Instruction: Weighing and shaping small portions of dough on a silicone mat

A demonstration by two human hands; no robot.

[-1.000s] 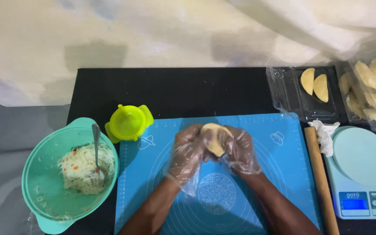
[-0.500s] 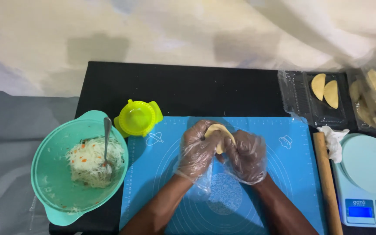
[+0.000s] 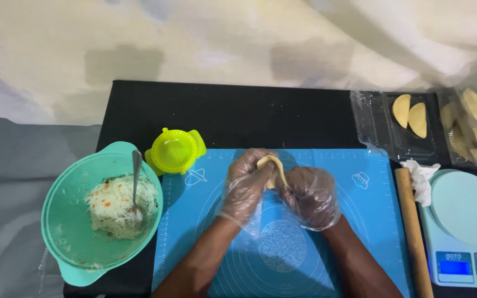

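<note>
**Soft folded dough, pinched at its seam between both gloved hands**

Start at the left of the tabletop (image 3: 238, 110), where a teal plastic bowl (image 3: 62, 243) sits on the black cloth. It holds a loose heap of shredded filling (image 3: 114, 212), pale strands with orange flecks, and a metal spoon (image 3: 136, 182) stands in the heap with its handle leaning on the far side. Just right of the bowl lies a round yellow-green dumpling press (image 3: 175, 152), hard moulded plastic with a ridged rim, at the corner of the blue silicone mat (image 3: 360, 221).

Over the middle of that mat you hold the dough pocket (image 3: 271, 168), lifted clear of the surface. Your left hand (image 3: 244, 185) and right hand (image 3: 310, 196) both wear thin, crinkled clear gloves, and the fingers of each are curled shut on the pocket from either side, meeting at its curved edge. It looks light, soft and easily dented, so judge your pressure gently: grip along the folded rim, where the layers are doubled, not on the filled belly, which would likely split or squeeze out. The glove film may slide on the dough.

Further right, a wooden rolling pin (image 3: 412, 232) lies along the mat's edge, smooth and rigid. Beyond it sit a crumpled white tissue (image 3: 423, 176) and a kitchen scale (image 3: 465, 232) with a pale round platform. At the far right, clear plastic trays (image 3: 376, 124) hold finished half-moon pastries (image 3: 409, 116).
</note>
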